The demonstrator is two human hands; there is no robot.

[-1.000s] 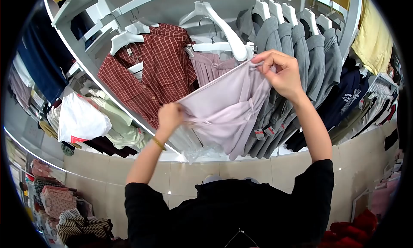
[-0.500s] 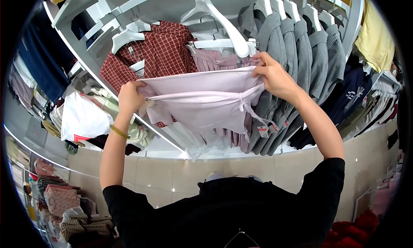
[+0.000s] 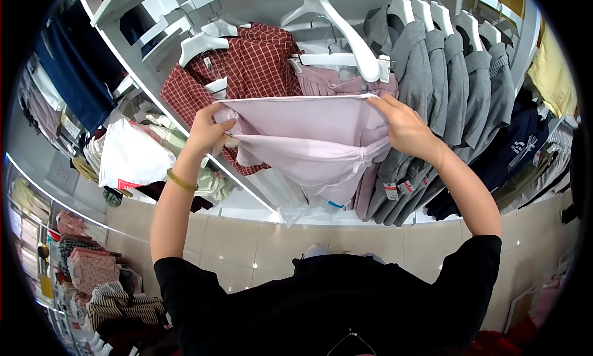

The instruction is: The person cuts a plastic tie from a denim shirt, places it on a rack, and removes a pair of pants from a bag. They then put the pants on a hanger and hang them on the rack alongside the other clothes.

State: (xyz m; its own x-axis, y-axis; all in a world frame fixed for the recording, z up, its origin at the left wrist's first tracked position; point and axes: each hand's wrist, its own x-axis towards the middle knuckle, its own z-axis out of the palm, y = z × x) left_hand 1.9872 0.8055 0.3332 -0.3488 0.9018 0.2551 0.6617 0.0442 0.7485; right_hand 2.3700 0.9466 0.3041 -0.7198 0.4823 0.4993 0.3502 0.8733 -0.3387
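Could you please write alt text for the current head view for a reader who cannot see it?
The left hand and right hand hold a pale lilac garment spread by its upper edge, a tied sash across its front. Beyond it, a red checked shirt, a pink garment and grey garments hang on white hangers.

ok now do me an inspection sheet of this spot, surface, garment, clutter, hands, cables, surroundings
Surface: glossy tiled floor below the rack, with light reflections.
Job's things: pale lilac garment, held stretched between the hands, a knotted tie on its front.
Clutter: crumpled clear plastic below the garment.
Hands: left hand and right hand each grip one end of the top edge.
Cables: nothing seen.
Surroundings: red checked shirt and grey garments on white hangers beyond.
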